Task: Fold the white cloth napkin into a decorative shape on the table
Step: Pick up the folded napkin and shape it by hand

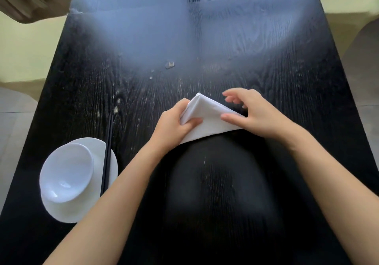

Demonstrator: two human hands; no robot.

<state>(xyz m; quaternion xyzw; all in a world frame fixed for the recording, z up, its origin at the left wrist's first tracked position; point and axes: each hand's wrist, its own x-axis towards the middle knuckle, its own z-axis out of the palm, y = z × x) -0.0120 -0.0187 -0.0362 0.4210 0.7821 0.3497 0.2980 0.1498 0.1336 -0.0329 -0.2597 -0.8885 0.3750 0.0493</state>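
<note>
A white cloth napkin [207, 119], folded into a triangle with its point facing away from me, lies on the dark wooden table [143, 80] near the middle. My left hand [174, 124] grips the napkin's left edge, thumb on top and fingers curled under the fold. My right hand [254, 115] pinches the right corner between thumb and palm side, while its other fingers are spread and lifted above the cloth. The napkin's lower left corner is hidden under my left wrist.
At the left front, a white bowl [67, 172] sits tilted on a white plate [98, 148], and dark chopsticks [107, 154] rest across the plate's right side. Small crumbs [170, 65] lie further back. Pale floor shows past both table edges.
</note>
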